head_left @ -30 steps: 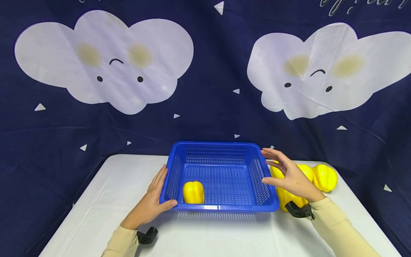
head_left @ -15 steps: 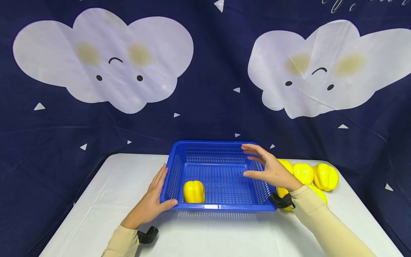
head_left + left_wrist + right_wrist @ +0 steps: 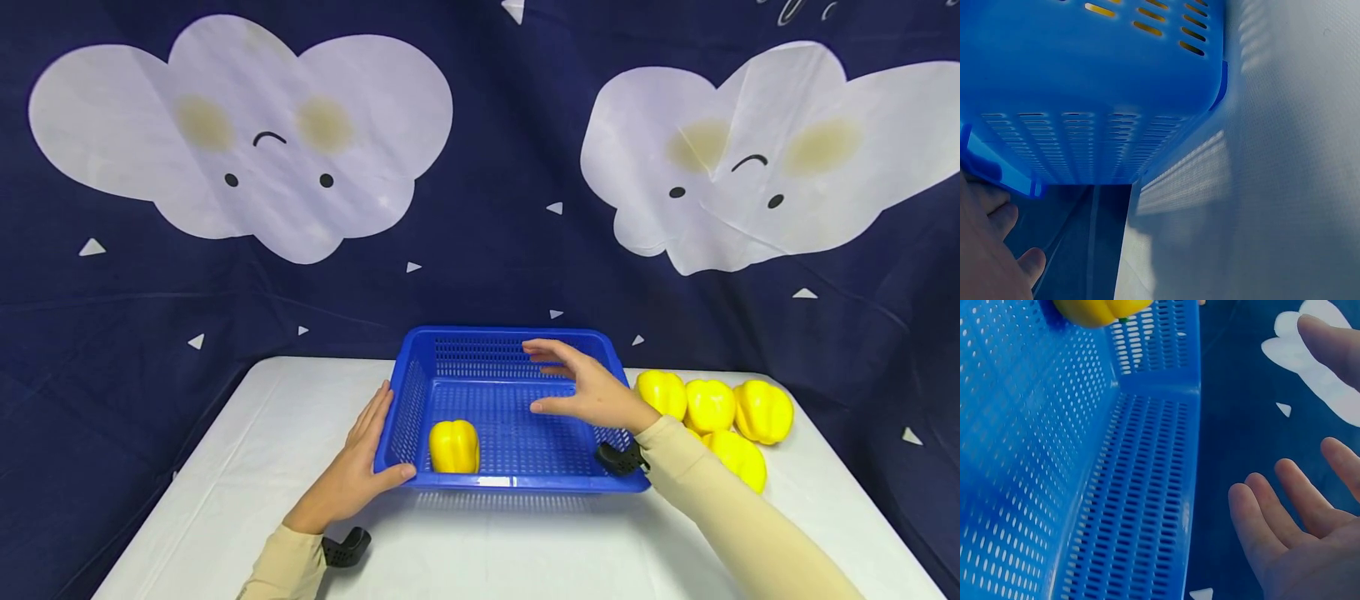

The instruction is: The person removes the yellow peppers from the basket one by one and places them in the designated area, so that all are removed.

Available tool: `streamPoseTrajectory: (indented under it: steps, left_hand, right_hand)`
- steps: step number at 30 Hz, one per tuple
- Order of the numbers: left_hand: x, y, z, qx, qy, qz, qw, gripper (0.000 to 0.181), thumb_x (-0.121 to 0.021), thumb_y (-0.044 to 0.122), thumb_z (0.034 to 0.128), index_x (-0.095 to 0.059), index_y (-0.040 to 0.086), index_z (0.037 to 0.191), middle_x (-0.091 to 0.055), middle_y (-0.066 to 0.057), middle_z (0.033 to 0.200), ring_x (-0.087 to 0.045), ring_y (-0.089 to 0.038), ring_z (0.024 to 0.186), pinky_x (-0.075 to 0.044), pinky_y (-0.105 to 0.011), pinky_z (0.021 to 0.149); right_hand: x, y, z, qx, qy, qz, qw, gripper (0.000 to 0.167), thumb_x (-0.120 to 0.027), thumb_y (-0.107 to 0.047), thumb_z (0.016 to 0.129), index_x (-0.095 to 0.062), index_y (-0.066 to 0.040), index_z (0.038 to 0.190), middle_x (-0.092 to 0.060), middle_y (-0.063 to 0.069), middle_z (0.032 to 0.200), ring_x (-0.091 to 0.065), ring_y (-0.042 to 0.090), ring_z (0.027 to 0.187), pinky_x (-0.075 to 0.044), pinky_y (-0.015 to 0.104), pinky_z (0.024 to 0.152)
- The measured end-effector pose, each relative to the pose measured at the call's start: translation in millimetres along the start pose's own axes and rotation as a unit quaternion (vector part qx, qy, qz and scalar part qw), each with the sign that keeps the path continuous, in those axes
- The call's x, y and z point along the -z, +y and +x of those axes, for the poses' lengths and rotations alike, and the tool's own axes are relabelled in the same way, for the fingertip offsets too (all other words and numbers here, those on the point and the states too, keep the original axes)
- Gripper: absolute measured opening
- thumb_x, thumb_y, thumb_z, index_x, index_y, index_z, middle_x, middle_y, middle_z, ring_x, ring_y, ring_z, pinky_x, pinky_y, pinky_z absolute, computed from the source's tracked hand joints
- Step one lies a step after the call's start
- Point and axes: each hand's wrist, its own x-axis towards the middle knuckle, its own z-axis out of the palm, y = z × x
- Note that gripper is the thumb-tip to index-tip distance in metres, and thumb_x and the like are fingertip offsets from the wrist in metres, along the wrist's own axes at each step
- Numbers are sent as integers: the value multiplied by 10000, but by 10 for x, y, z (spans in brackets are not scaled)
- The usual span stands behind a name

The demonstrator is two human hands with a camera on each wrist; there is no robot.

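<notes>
A blue plastic basket [image 3: 517, 482] with perforated walls stands on the table, with one yellow bell pepper [image 3: 453, 447] inside at its front left. My left hand [image 3: 358, 467] rests against the basket's left side, fingers straight along the rim and thumb at the front left corner. In the left wrist view, the fingers [image 3: 1002, 215] of that hand show beside the basket rim. My right hand [image 3: 592, 392] is above the right half of the basket, fingers and thumb spread apart, holding nothing. The right wrist view shows these fingers [image 3: 1310, 503] apart from the basket's wall.
More yellow bell peppers [image 3: 762, 412] lie in a group on the table, right of the basket, partly behind the right forearm. The white table [image 3: 480, 550] ends at a dark blue cloth [image 3: 510, 250] printed with clouds.
My right hand has moved left from the basket's right rim to over its inside, uncovering more of the peppers at the right. The left hand and the basket have stayed in place.
</notes>
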Motion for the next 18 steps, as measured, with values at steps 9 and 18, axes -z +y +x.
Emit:
streamPoseTrajectory:
  steps: [9,18]
  left_hand:
    - [3,6,1,58,-24,1,10000,1031,-756,271,874,-77,38,1613,21,-87,1691,-35,-353,1534,-144,-728,1119]
    - [3,16,6,90,-29,51,9999,1031,-757,282,880,-75,51,1617,28,-56,1692,-40,-359,1533,-150,-724,1120]
  right_hand:
    - [-183,21,175,-95,-404,-87,9991,793,-846,-315,829,-445,-149,1493,-472,16,1504,-501,252,1340,-422,462,1094]
    - [-366,0,331,-145,-1071,54,9941,774,-838,-266,841,-436,-149,1492,-477,62,1502,-503,266,1331,-444,488,1070]
